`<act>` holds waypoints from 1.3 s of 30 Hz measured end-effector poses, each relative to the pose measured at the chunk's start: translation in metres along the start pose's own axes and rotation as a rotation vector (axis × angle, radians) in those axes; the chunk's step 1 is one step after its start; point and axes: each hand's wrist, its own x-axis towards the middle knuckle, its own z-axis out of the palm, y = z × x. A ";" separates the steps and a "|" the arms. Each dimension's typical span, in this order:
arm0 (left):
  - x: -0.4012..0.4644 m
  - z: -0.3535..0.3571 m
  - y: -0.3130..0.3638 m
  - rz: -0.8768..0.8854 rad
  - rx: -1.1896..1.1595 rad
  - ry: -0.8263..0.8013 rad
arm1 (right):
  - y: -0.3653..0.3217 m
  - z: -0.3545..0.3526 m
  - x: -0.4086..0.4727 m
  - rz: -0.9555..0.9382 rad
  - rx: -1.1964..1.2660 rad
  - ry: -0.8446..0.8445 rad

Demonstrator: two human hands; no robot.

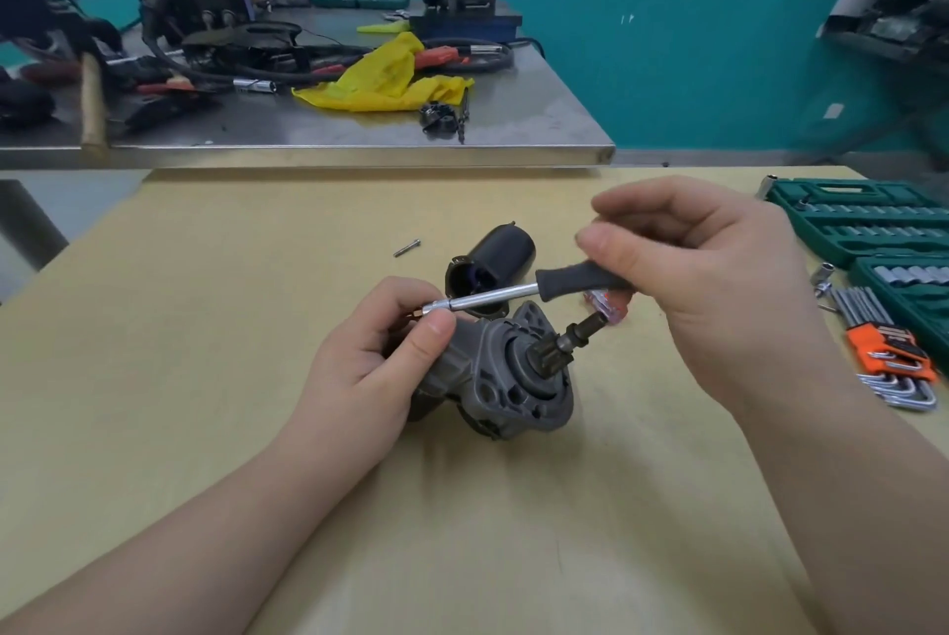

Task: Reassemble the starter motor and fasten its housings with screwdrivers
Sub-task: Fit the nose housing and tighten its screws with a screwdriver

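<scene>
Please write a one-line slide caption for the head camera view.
Left hand steadies the starter motor housing while the right hand drives a black-handled screwdriver into it.

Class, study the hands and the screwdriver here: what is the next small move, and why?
Probably turn the screwdriver to drive the screw home. The right hand grips its black handle, the left hand steadies the starter motor and pinches the shaft near its tip, which sits at the housing's edge.

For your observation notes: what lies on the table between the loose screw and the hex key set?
In the head view, the black cylindrical housing lies between the loose screw and the hex key set.
</scene>
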 end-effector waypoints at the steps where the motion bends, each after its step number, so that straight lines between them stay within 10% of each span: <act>1: 0.000 0.000 0.000 -0.001 -0.005 -0.001 | -0.001 0.002 0.001 0.037 0.069 0.039; 7: 0.000 0.001 0.002 -0.020 -0.044 0.000 | -0.010 0.021 -0.003 0.079 0.444 -0.106; 19: -0.001 -0.007 0.011 -0.067 -0.153 -0.039 | -0.009 0.054 -0.016 -0.289 0.310 0.282; 39: 0.006 -0.020 0.008 -0.116 -0.337 -0.129 | -0.005 0.062 -0.028 -0.401 0.233 0.247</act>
